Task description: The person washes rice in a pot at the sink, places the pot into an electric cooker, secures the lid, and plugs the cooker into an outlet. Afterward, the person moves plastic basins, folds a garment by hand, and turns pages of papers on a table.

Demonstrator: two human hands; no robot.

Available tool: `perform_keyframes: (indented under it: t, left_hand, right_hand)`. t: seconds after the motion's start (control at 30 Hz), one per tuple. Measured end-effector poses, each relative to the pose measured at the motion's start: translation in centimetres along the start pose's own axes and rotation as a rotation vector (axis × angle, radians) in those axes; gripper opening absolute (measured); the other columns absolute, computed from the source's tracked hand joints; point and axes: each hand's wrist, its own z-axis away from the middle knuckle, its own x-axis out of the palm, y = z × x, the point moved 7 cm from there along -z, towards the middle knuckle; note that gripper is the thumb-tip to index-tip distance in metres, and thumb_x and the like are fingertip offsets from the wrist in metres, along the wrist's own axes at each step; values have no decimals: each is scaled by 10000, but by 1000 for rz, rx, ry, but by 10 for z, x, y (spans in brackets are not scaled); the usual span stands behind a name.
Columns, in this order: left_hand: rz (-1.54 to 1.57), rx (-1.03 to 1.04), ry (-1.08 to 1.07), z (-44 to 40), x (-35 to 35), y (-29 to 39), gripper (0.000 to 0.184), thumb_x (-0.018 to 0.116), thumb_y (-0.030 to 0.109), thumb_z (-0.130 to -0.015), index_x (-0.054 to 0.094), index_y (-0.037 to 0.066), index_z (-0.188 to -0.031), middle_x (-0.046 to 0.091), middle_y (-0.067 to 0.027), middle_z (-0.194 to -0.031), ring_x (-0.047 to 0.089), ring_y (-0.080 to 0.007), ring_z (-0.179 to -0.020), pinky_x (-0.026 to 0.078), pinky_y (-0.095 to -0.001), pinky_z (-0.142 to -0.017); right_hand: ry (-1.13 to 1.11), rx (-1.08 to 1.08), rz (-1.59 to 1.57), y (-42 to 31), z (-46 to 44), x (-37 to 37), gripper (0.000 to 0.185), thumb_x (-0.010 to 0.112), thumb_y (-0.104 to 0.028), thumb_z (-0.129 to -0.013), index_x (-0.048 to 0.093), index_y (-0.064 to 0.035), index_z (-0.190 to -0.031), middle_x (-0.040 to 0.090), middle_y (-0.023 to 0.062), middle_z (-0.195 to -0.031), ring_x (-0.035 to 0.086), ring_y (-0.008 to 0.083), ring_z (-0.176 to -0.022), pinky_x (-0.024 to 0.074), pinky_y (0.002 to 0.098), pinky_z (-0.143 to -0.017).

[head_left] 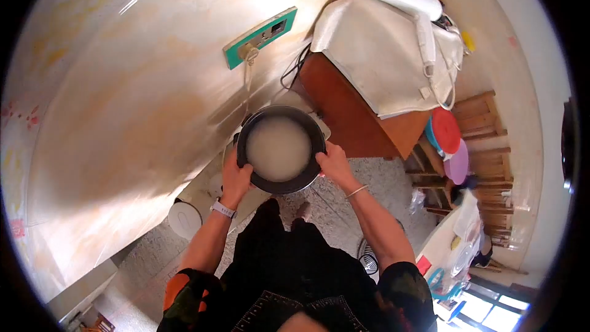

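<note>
A dark round cooking pot (pixel 281 185), like a rice cooker's inner pot, is held between my two hands near the wall. Cloudy whitish liquid (pixel 278 147) fills part of it; whether grains lie underneath I cannot tell. My left hand (pixel 236 178) is closed on the pot's left rim, thumb on top, with a pale band on the wrist. On the right rim, my right hand (pixel 335 165) grips in the same way, a thin bracelet on its wrist. Parts of a pale appliance (pixel 292 99) show behind the pot, mostly hidden by it.
A plug (pixel 249 53) sits in a green-framed wall socket (pixel 261 38), its cord running down behind the pot. A brown cabinet (pixel 344 107) under a pale cover (pixel 375 49) bears a white hair dryer (pixel 409 0). A white round object (pixel 184 220) stands low at left.
</note>
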Motion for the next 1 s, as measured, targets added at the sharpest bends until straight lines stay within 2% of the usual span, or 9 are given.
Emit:
perform_keyframes:
  t: [0.03,0.13,0.23,0.33,0.43,0.53,0.73,0.83,1.0]
  left_hand:
    - [38,4,15,-5,1,-2,579,497,-15,-740,522,29,-1317,647,-93,-930,618,-165,-603,500,-287,-425]
    - [-7,-187,74,-10,2,9,590,499,-9,-751,537,72,-1334,677,-113,-952,654,-198,-605,528,-345,-461]
    - [-25,-172,102,-20,5,0,532,506,-3,-754,558,45,-1281,674,-120,-883,645,-214,-564,533,-365,-467]
    - [-172,-142,36,-33,7,-35,487,506,-6,-762,548,-8,-1247,651,-105,-890,647,-178,-620,545,-312,-427]
    - [-52,-170,72,-31,14,-40,468,516,-2,-759,547,-25,-1225,661,-111,-838,659,-195,-610,558,-331,-424]
    - [-109,-203,80,-37,18,-55,359,550,32,-759,572,-19,-1114,677,-204,-828,684,-336,-638,543,-412,-538]
    - [-411,-137,92,-43,18,-74,350,613,82,-791,524,-9,-1116,680,-248,-915,656,-457,-899,518,-474,-795]
    - [-400,-225,64,-39,19,-78,484,641,118,-800,447,-10,-1225,664,-235,-1045,655,-424,-961,528,-460,-784]
    - [-405,-1,-39,-38,19,-96,600,653,109,-804,374,-19,-1319,535,-193,-1253,554,-355,-1128,444,-439,-974]
  right_hand:
    - [-21,23,-1,0,-8,2,256,569,-143,-774,614,61,-921,652,258,-755,672,409,-756,518,477,-746]
    - [-26,1,47,17,-35,10,269,572,-145,-774,616,63,-939,656,268,-781,669,427,-795,516,485,-772]
    - [5,-69,139,14,-50,6,250,561,-120,-801,606,80,-945,639,196,-690,668,294,-603,525,418,-567]
    - [-12,-104,252,23,-64,11,258,568,-141,-796,615,66,-941,652,258,-748,681,372,-683,535,451,-669]
    - [43,-171,358,38,-73,18,275,570,-161,-793,617,49,-963,659,285,-833,671,421,-784,523,486,-771]
    - [-68,5,321,33,-75,20,290,566,-159,-786,610,47,-986,645,316,-988,619,475,-977,485,518,-884]
    - [-76,71,545,55,-92,35,259,570,-155,-787,640,30,-954,654,309,-975,637,461,-956,495,535,-867]
    - [-121,66,571,58,-90,39,276,575,-170,-791,655,34,-958,658,301,-993,648,451,-951,502,533,-861]
    - [-193,103,634,52,-86,43,267,593,-150,-790,703,12,-972,678,256,-1019,669,397,-982,536,489,-820]
